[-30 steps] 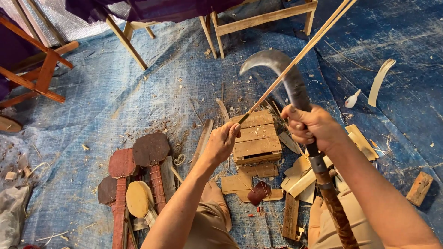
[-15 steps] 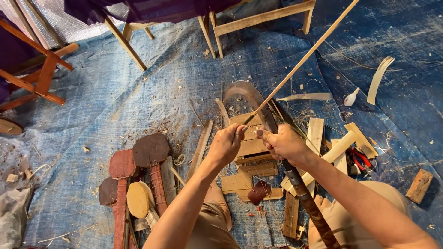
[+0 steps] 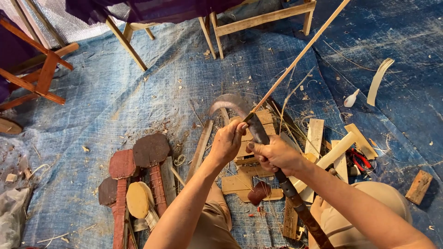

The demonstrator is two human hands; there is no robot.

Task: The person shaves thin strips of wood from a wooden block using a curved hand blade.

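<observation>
bamboo strip runs as a long thin line from low centre up to the top right edge of the view, its long axis on a steep diagonal, its lower end pointing down-left into the left hand and its far end pointing up-right past the frame; going from the left: folding wooden stands sit at the left edge on the blue tarp that covers the floor; nearer, a cluster of small wooden instrument bodies with round heads and long necks lies flat on the tarp, dark red-brown ones beside a pale one; the left hand is closed on the lower end of the strip, fingers curled tight round it, held above a small slatted wooden block; the curved blade of a sickle-like knife arcs up and left of that hand, its edge meeting the strip just beside the left fingers; the right hand is clamped round the knife's handle, which slants down-right, dark and banded; to the right, pale wood offcuts lie scattered, red-handled pliers rest among them, and a curled pale shaving lies well apart at the far right.
</observation>
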